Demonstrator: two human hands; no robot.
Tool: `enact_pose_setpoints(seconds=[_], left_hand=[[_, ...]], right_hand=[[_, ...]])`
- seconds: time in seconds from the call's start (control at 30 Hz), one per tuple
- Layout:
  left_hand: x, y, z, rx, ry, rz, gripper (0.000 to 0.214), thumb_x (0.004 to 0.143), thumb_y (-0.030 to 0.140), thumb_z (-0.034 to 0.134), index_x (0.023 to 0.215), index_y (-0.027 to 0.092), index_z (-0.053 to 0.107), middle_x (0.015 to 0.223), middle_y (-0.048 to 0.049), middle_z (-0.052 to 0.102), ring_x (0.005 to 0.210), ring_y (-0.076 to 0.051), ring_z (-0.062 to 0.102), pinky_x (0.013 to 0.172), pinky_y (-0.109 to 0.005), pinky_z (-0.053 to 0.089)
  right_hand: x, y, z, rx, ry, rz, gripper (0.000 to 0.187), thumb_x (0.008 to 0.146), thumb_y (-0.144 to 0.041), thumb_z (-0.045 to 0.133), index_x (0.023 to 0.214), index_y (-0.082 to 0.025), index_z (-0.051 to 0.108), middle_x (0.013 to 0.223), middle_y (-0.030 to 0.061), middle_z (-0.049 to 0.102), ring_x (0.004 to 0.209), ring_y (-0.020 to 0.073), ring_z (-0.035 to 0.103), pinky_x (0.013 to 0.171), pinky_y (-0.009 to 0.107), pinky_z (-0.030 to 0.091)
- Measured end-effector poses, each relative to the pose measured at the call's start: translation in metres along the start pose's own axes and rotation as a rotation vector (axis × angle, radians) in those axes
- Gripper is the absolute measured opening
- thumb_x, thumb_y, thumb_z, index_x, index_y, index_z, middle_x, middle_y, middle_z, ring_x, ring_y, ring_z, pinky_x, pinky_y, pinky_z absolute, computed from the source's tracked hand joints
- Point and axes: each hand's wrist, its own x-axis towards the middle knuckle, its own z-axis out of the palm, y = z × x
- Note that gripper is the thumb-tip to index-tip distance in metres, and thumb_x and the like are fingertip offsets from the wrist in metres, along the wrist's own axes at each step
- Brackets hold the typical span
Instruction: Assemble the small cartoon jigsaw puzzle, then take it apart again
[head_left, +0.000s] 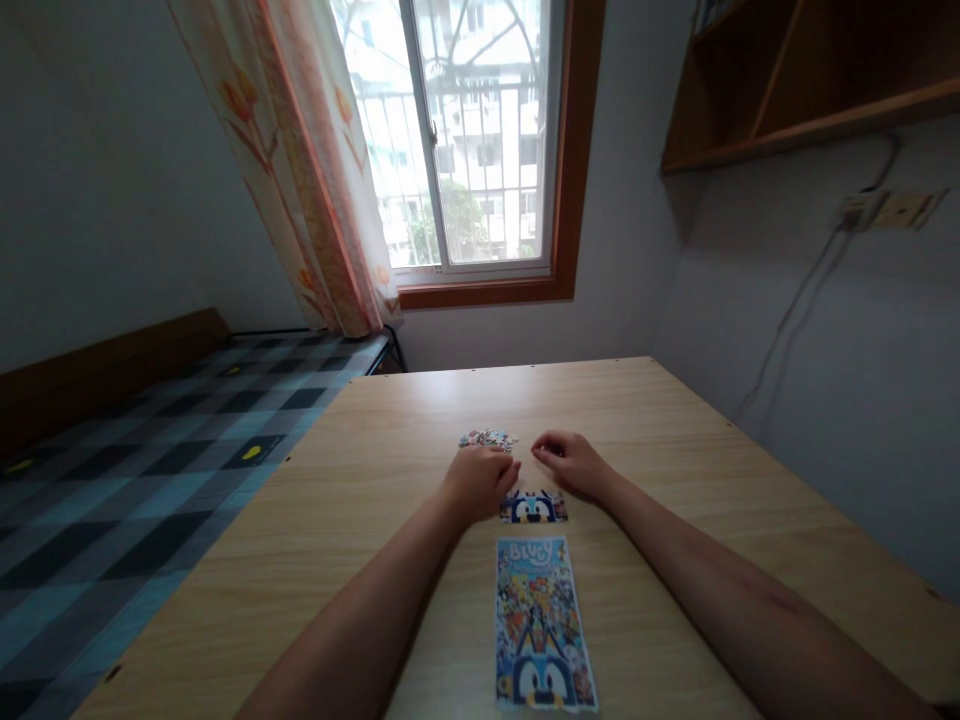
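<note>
A small heap of jigsaw puzzle pieces [487,438] lies on the wooden table just beyond my left hand [480,484]. That hand is closed, its fingers curled down at the left edge of a partly joined jigsaw puzzle [535,508] showing a blue cartoon dog's face. To the right of the heap, my right hand [574,462] rests low over the table with bent fingers drawn together. Whatever either hand may hold is hidden or too small to name. Closer to me lies a printed picture sheet [541,610] with "Bluey" lettering and the same dog's face.
The light wooden table [360,530] reaches toward a window [480,140] with a flowered curtain [300,170]. A bed with a checked cover [142,480] stands along the left side. On the right wall are a wooden shelf [810,110] and a socket with a hanging cable [795,300].
</note>
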Motion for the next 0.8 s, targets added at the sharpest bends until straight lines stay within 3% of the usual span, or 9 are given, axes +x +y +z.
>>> enact_pose_setpoints(seconds=[0.1,0.2,0.33,0.57,0.7,0.8], left_hand=[[0.003,0.011,0.005,-0.011,-0.106,0.032,0.039,0.096,0.031,0.045,0.066,0.019,0.068,0.072,-0.0072,0.069,0.065,-0.018,0.061,0.067,-0.030,0.044],[0.004,0.011,0.008,-0.073,-0.080,-0.023,0.041,0.097,0.029,0.042,0.066,0.019,0.067,0.070,-0.0066,0.069,0.065,-0.018,0.062,0.068,-0.029,0.044],[0.004,0.006,0.009,-0.122,-0.032,-0.074,0.046,0.098,0.030,0.038,0.063,0.019,0.065,0.068,-0.0059,0.068,0.065,-0.018,0.060,0.067,-0.029,0.042],[0.008,0.005,0.010,-0.211,-0.063,-0.163,0.046,0.098,0.041,0.041,0.064,0.020,0.064,0.067,-0.0046,0.066,0.066,-0.019,0.059,0.065,-0.029,0.040],[0.000,0.003,0.008,-0.375,0.008,-0.210,0.041,0.098,0.038,0.038,0.069,0.019,0.060,0.070,-0.0030,0.064,0.069,-0.018,0.058,0.066,-0.029,0.042],[-0.011,0.003,0.007,-0.456,0.070,-0.226,0.028,0.093,0.033,0.046,0.076,0.019,0.063,0.075,-0.0024,0.066,0.072,-0.017,0.059,0.069,-0.029,0.046]], right_hand=[[0.006,0.009,-0.005,0.181,0.143,0.092,0.030,0.080,-0.046,0.065,0.081,-0.016,0.069,0.066,0.0000,0.061,0.062,0.0142,0.051,0.058,0.026,0.040],[0.007,0.009,-0.006,0.300,0.187,0.179,0.035,0.077,-0.051,0.067,0.082,-0.017,0.067,0.062,-0.0020,0.056,0.056,0.0128,0.046,0.053,0.026,0.037],[0.007,0.005,-0.004,0.311,0.149,0.201,0.035,0.073,-0.052,0.068,0.077,-0.018,0.065,0.060,-0.0027,0.054,0.053,0.0114,0.043,0.050,0.024,0.035],[0.010,-0.001,-0.005,0.255,0.047,0.192,0.033,0.072,-0.049,0.067,0.074,-0.016,0.065,0.061,-0.0023,0.056,0.057,0.0121,0.046,0.055,0.025,0.038],[0.001,-0.002,-0.005,0.189,-0.027,0.112,0.031,0.078,-0.046,0.065,0.077,-0.015,0.068,0.069,0.0003,0.063,0.065,0.0142,0.053,0.062,0.026,0.042],[-0.010,-0.001,-0.005,0.076,-0.088,0.040,0.030,0.083,-0.044,0.063,0.082,-0.015,0.072,0.076,0.0025,0.068,0.071,0.0159,0.057,0.068,0.027,0.044]])
